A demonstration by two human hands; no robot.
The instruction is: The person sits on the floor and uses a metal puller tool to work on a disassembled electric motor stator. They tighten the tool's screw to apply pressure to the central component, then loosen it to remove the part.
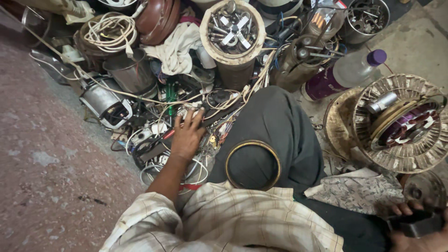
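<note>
My left hand (pixel 187 133) reaches forward into a tangle of wires and small tools (pixel 158 135) on the floor, fingers spread and pressed on the pile; whether it grips anything I cannot tell. My right hand (pixel 415 224) at the lower right corner is closed around a dark metal block (pixel 417 223). A thin brass-coloured ring (pixel 253 164) rests on my knee, which is covered by dark trousers. To the right lies a round fan motor (pixel 406 126) with purple windings and a metal shaft.
A clear plastic bottle with a purple cap (pixel 347 72) lies beside the motor. A tall can of metal bits (pixel 233 32), a steel pot (pixel 130 72), a coil of white cable (pixel 109 30), a white rag (pixel 175 49) and a grey motor housing (pixel 105 102) crowd the far side. Crumpled paper (pixel 359 191) lies by my leg.
</note>
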